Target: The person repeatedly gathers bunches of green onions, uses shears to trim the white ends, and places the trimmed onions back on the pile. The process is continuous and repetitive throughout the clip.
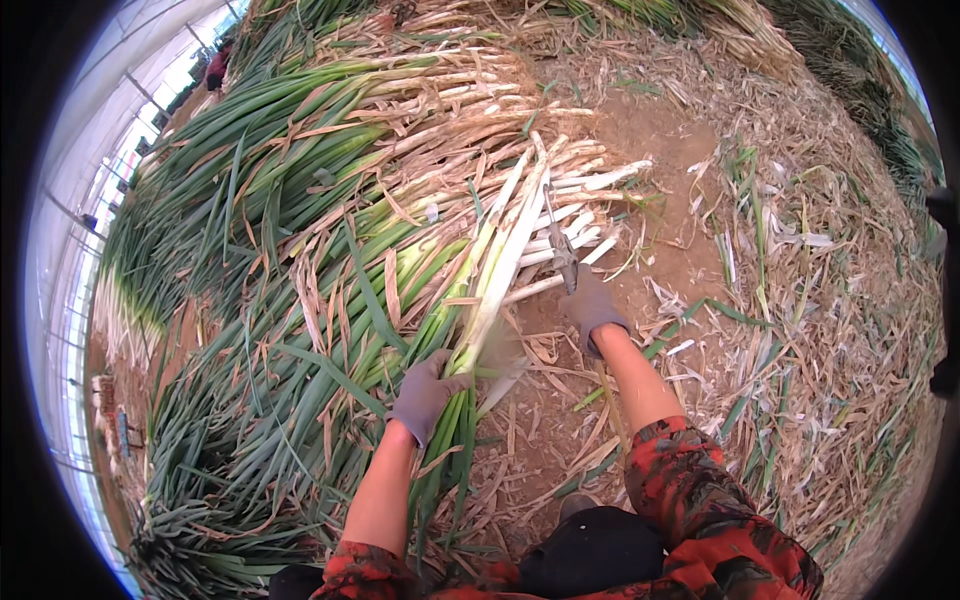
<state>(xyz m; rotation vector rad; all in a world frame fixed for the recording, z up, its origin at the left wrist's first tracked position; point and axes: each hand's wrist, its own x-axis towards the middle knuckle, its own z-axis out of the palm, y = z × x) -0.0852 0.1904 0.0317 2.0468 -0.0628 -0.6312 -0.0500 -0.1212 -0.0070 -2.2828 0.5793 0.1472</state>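
Note:
My left hand point(429, 394), in a grey glove, grips a few large green onions point(504, 281) around their green part. Their pale stalks point up and away, lying over the heap, and the leaves hang down below my hand. My right hand point(592, 300), gloved too, is closed on a metal air blow gun point(561, 251). Its thin nozzle reaches up beside the white stalks. White, cleaned-looking stalks point(574, 225) lie just behind the tool. Something pale is blurred near the held stalks, right of my left hand.
A broad heap of green onions point(247, 202) spreads to my left, roots facing right. Dry husks point(825, 315) litter the soil on the right. A thin tan hose point(611, 405) runs below my right hand. Further onion piles point(855, 82) lie at the far right, and plastic sheeting point(71, 172) forms the left wall.

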